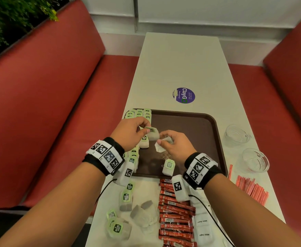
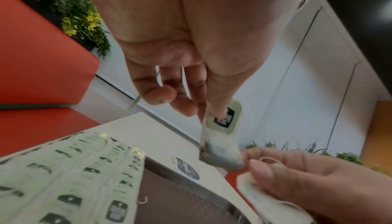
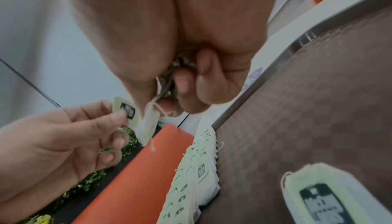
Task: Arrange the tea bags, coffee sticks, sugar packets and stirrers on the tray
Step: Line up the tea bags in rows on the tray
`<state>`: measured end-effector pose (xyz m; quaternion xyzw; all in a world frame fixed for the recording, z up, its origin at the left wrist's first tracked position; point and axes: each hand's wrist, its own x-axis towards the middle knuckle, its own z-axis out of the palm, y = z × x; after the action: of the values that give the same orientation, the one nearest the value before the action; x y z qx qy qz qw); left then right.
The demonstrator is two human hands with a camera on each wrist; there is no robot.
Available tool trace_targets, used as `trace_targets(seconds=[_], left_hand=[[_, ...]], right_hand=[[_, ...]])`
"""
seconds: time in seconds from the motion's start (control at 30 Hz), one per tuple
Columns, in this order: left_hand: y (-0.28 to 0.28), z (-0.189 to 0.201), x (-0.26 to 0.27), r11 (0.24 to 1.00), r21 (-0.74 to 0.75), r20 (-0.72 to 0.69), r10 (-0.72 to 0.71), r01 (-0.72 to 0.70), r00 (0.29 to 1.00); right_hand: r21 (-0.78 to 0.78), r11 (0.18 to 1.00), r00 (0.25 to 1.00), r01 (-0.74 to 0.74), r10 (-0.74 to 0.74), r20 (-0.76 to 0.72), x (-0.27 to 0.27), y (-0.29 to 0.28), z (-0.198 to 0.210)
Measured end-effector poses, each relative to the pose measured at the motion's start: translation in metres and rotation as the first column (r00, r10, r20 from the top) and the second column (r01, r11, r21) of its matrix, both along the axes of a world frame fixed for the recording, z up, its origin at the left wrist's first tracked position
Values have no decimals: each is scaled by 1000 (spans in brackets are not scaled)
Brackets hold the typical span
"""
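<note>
Over the brown tray [image 1: 198, 122], my left hand [image 1: 142, 130] pinches a tea bag [image 1: 152, 133] by its green tag end. My right hand [image 1: 161, 140] pinches a second, white tea bag [image 1: 159, 147] just beside it; the two bags nearly touch. The left wrist view shows the left thumb on the tag of its tea bag [image 2: 220, 137]. In the right wrist view the right fingers curl round a bag [image 3: 148, 127] and its string. Rows of tea bags [image 1: 139, 114] line the tray's left edge. Another tea bag [image 1: 169, 167] lies on the tray near the front.
On the white table in front of the tray lie loose tea bags [image 1: 126, 200], red coffee sticks [image 1: 176, 211] and white sugar packets [image 1: 202, 225]. Red stirrers [image 1: 251, 188] and two glass bowls [image 1: 236, 134] sit to the right. Red benches flank the table.
</note>
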<state>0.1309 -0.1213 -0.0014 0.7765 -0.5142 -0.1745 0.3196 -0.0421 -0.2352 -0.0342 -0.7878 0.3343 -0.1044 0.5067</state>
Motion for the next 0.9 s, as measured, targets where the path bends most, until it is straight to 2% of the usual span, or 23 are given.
trace_targets(seconds=[0.13, 0.27, 0.33, 0.53, 0.8, 0.9], left_hand=[[-4, -22, 15, 983, 160, 44, 89, -94, 995], [-9, -46, 19, 924, 381, -1, 37, -34, 999], [-13, -56, 19, 896, 444, -17, 23, -13, 1000], [-28, -70, 23, 884, 452, 66, 98, -117, 993], [-41, -72, 11, 863, 464, 233, 102, -202, 967], [-47, -74, 2, 832, 520, 253, 65, -192, 965]], right_hand=[[6, 999, 998, 45, -44, -50, -9, -5, -6], [0, 999, 996, 54, -54, -73, -18, -12, -7], [-16, 999, 995, 50, -51, -81, -20, -13, -9], [-18, 999, 994, 46, -48, -94, -22, -13, -14], [25, 999, 995, 47, -45, -84, -22, -13, -15], [63, 996, 996, 61, -56, -75, -22, -13, -14]])
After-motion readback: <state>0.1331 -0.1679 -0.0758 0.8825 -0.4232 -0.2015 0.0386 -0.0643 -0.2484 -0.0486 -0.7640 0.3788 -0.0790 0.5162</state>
